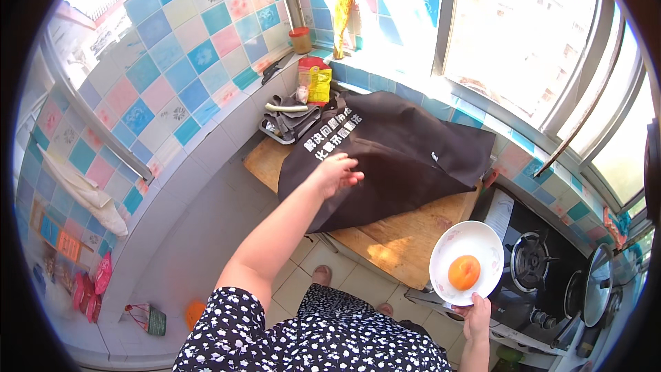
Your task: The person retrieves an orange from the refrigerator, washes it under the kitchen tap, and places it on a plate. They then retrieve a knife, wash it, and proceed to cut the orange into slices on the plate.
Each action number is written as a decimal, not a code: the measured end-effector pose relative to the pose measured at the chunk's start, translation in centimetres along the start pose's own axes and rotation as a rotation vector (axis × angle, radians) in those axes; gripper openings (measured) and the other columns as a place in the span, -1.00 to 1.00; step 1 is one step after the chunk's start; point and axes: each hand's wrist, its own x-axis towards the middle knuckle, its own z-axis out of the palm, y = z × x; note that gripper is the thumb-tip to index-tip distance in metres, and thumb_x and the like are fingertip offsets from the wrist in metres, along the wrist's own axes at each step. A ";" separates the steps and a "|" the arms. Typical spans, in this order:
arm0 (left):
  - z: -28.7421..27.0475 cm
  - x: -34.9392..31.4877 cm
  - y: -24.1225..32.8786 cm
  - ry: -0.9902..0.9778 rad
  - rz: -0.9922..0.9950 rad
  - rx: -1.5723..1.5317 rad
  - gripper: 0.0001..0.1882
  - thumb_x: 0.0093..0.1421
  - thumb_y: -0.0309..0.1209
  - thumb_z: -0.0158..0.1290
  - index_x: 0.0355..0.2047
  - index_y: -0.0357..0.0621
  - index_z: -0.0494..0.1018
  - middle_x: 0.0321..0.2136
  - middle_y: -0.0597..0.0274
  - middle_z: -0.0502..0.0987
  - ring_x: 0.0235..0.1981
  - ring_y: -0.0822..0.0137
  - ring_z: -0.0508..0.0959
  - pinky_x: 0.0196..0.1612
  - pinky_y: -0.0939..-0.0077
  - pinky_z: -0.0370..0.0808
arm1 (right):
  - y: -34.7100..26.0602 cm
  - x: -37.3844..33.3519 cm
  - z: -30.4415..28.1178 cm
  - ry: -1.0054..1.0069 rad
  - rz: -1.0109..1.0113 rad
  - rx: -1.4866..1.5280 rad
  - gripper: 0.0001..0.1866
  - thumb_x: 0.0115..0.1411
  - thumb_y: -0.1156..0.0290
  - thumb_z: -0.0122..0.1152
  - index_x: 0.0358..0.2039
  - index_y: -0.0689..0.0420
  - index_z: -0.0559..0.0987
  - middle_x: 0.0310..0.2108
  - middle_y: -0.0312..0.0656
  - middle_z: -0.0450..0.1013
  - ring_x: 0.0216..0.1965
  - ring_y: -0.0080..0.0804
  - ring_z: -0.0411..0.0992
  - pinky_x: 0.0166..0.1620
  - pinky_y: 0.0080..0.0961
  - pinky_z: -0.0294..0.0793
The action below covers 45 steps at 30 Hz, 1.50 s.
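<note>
My right hand [474,313] grips the near rim of a white dish [441,267] with a faint pink pattern, thumb on the rim. In the dish sits a round orange fruit [464,273]; its exact kind is unclear. The dish is held up between the wooden tabletop and the stove. My left hand [335,174] reaches forward over a large black cloth [406,158] with white printing, its fingers loosely apart and nothing in them. Whether it touches the cloth I cannot tell. The cloth lies spread over the wooden tabletop [385,238], hiding most of it.
A black gas stove [506,303] stands at the right, with a lidded pan [597,286] on its far side. Behind the cloth are a yellow and red packet [317,83] and a tray of grey items [292,120]. A tiled ledge and windows border the back.
</note>
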 end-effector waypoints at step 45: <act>-15.6 9.7 9.4 0.412 0.888 2.011 -0.25 -0.01 -0.57 -0.02 0.24 0.07 0.08 0.25 0.24 0.05 0.28 0.22 0.03 0.27 0.10 -0.04 | 4.9 9.9 11.0 0.045 0.155 0.054 -0.64 0.24 0.28 -0.15 -0.17 0.35 0.41 -0.42 -0.05 0.50 -0.51 -0.32 0.50 -0.47 -0.55 0.50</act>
